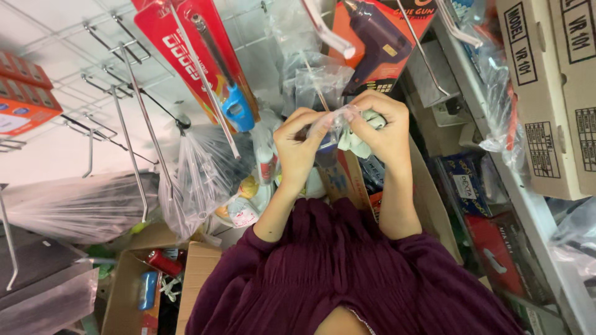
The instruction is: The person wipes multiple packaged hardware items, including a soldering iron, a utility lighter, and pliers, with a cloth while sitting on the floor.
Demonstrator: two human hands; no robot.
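Currently, left hand (298, 146) and right hand (380, 131) both pinch a small clear plastic packet (335, 121) with closed fingers. Packet not yet on the far wire hooks (127, 56).

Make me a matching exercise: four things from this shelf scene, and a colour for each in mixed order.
Things:
1. Long-nosed lighter handle
2. Glue gun
3. Sleeves
4. Boxes on the right shelf

Colours:
A. Brown cardboard
B. Light blue
C. Maroon
D. Dark purple

Pairs: 1-B, 2-D, 3-C, 4-A
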